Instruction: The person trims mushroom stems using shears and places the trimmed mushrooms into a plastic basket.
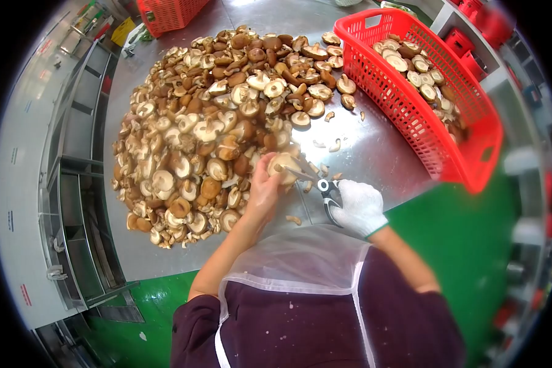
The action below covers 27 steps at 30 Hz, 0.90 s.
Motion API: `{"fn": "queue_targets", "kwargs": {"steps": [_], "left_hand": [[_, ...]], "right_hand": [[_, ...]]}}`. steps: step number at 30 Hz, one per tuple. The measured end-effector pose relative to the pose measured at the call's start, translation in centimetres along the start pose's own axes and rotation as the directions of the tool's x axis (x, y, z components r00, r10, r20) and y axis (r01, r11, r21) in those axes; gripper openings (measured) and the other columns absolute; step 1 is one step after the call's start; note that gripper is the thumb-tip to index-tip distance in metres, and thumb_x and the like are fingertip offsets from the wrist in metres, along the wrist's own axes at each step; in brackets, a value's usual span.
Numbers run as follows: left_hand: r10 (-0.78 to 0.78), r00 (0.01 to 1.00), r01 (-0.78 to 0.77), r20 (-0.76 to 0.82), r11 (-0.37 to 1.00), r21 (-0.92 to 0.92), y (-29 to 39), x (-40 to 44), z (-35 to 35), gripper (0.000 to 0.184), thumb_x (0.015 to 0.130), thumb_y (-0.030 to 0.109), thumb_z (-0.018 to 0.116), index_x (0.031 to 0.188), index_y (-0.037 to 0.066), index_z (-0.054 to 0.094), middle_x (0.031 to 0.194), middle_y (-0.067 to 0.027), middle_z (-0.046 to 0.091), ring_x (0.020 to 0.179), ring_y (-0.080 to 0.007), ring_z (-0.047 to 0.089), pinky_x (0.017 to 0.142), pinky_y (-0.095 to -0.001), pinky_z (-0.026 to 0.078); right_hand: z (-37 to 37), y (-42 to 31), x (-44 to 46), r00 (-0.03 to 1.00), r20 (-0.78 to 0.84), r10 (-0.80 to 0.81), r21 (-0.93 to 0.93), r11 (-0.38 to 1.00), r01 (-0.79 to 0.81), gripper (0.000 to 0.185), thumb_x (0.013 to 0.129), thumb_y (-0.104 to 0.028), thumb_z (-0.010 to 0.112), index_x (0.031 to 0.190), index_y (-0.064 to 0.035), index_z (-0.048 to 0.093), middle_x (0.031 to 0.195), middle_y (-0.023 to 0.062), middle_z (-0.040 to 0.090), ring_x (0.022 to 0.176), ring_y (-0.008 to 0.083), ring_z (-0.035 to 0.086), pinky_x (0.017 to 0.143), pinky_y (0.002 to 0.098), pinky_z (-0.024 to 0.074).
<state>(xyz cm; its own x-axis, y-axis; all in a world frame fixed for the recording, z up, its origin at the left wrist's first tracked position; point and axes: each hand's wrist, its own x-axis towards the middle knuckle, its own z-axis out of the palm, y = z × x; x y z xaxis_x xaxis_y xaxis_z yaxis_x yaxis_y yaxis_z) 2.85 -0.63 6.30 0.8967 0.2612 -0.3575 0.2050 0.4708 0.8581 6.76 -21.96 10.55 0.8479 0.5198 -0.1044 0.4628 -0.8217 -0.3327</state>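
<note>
Fingers (pixel 262 168) of the bare left hand (pixel 264 189) close around one mushroom (pixel 283 164), its pale underside and stem turned up. On the right hand (pixel 357 205) is one white glove, and its fingers curl around the handles of one pair of scissors (pixel 324 186). Both blades stand slightly apart at the underside of the held mushroom, near its stem; blur hides whether they touch it.

That mushroom is above the front part of one metal table (pixel 389 150), at the near right edge of one broad pile of mushrooms (pixel 210 130). The pile is too dense to count exactly, though it plainly runs well past a hundred, brown caps and pale undersides mixed. About nine small stem pieces (pixel 293 219) lie scattered on the metal, most of them around the scissors.

Two red crates are in view. One, the right crate (pixel 383 92), stands tilted-looking in the curved view and holds some two dozen visible mushrooms, mostly pale side up. The other, the far crate (pixel 168 16), sits beyond the pile at the upper left. One translucent apron (pixel 294 254) covers the person's dark top (pixel 325 322).
</note>
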Motion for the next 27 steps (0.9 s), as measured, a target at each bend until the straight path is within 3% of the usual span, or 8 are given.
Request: {"fn": "queue_targets", "kwargs": {"steps": [4,13,16,19,21,27], "left_hand": [[-0.040,0.999,0.041,0.007,0.996,-0.085,-0.3,0.1,-0.1,0.050,0.088,-0.005,0.037,0.137,0.002,0.032,0.123,-0.0108,0.053,0.104,-0.0184,0.060,0.086,-0.0324,0.054],[-0.032,0.999,0.031,-0.015,0.997,-0.067,-0.9,0.4,-0.2,0.047,0.089,-0.004,0.038,0.135,0.000,0.040,0.119,-0.0103,0.058,0.104,-0.0172,0.060,0.088,-0.0321,0.052],[-0.044,0.999,0.043,0.025,0.999,0.031,-1.3,0.0,0.1,0.046,0.089,-0.002,0.040,0.135,0.000,0.039,0.120,-0.0096,0.057,0.105,-0.0171,0.059,0.090,-0.0315,0.050],[0.062,0.998,-0.062,0.022,0.998,0.017,-2.2,0.0,0.3,0.046,0.089,-0.001,0.041,0.135,-0.001,0.039,0.121,-0.0097,0.057,0.106,-0.0172,0.059,0.092,-0.0310,0.049],[0.052,0.999,-0.052,0.009,0.998,0.032,-2.2,-0.2,0.4,0.046,0.089,-0.002,0.040,0.135,-0.001,0.040,0.120,-0.0100,0.057,0.106,-0.0173,0.059,0.093,-0.0311,0.049],[0.045,0.998,-0.038,-0.052,0.992,0.116,-3.0,0.1,-0.8,0.046,0.087,-0.003,0.038,0.133,-0.002,0.042,0.119,-0.0107,0.057,0.106,-0.0178,0.059,0.093,-0.0318,0.049]], "right_hand": [[-0.9,0.2,0.1,1.000,0.012,-0.016,-0.028,0.999,0.016,0.031,0.077,-0.038,0.066,0.086,-0.0085,0.065,0.080,0.0115,0.065,0.073,0.0310,0.064,0.067,0.0427,0.0517],[-1.4,0.8,0.1,0.996,0.069,-0.054,-0.068,0.996,0.059,0.031,0.079,-0.038,0.064,0.084,-0.0078,0.065,0.078,0.0132,0.065,0.073,0.0313,0.065,0.067,0.0424,0.0516],[-1.4,0.3,0.7,0.987,0.154,-0.037,-0.068,0.997,0.048,0.032,0.080,-0.038,0.062,0.084,-0.0072,0.065,0.080,0.0146,0.066,0.074,0.0322,0.065,0.068,0.0427,0.0516],[-1.1,-0.1,1.0,0.980,0.199,-0.034,-0.050,0.998,0.044,0.032,0.081,-0.037,0.059,0.082,-0.0058,0.065,0.081,0.0171,0.067,0.075,0.0338,0.066,0.069,0.0437,0.0521],[-0.9,-0.5,1.0,0.967,0.255,-0.013,-0.041,0.999,0.024,0.032,0.081,-0.036,0.059,0.082,-0.0051,0.064,0.080,0.0182,0.067,0.075,0.0344,0.066,0.069,0.0446,0.0523],[1.8,-0.1,0.9,0.967,0.235,-0.100,0.011,0.995,0.100,0.029,0.082,-0.034,0.056,0.081,-0.0057,0.063,0.073,0.0184,0.066,0.069,0.0364,0.065,0.064,0.0460,0.0524]]}}
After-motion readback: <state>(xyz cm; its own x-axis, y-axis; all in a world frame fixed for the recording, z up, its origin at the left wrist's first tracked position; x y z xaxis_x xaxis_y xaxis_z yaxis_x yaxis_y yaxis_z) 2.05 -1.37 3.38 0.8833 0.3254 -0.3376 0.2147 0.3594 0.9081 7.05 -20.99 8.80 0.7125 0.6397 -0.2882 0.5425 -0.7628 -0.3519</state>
